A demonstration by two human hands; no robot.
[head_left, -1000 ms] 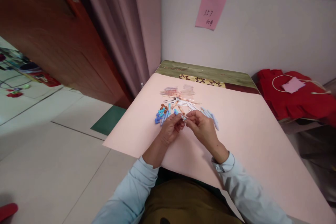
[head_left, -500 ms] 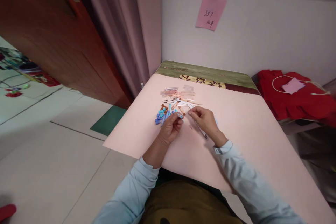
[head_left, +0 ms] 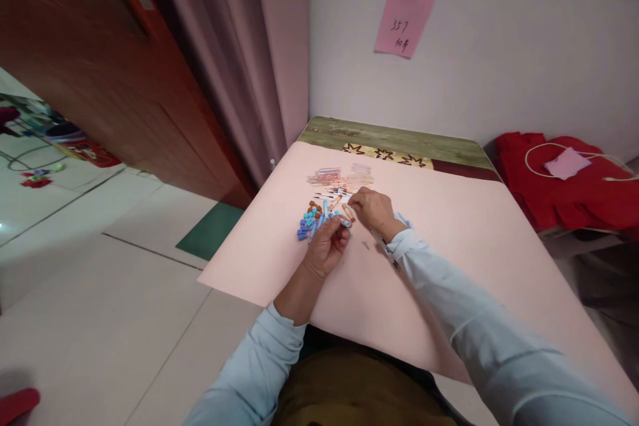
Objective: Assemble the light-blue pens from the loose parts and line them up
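My left hand point(head_left: 327, 244) is curled around a small white pen piece with a blue tip point(head_left: 342, 220), held just above the pink table cover point(head_left: 449, 239). My right hand point(head_left: 372, 208) reaches forward over the heap of pen parts point(head_left: 335, 198), fingers bent down onto the white and orange pieces; what they pinch is too small to make out. A cluster of blue and brown caps point(head_left: 309, 218) lies left of my left hand. Clear tubes point(head_left: 342, 175) lie in a row behind the heap. A thin refill point(head_left: 383, 245) rests under my right wrist.
The table stands against a white wall bearing a pink paper note point(head_left: 403, 24). A pink curtain point(head_left: 249, 53) and a dark wooden door point(head_left: 100, 66) are to the left. Red cloth with a white cord point(head_left: 564, 176) lies on a surface to the right.
My right hand has left my left hand and reached forward onto the heap of parts, leaving a thin refill on the cover. My left hand has stayed put with its piece.
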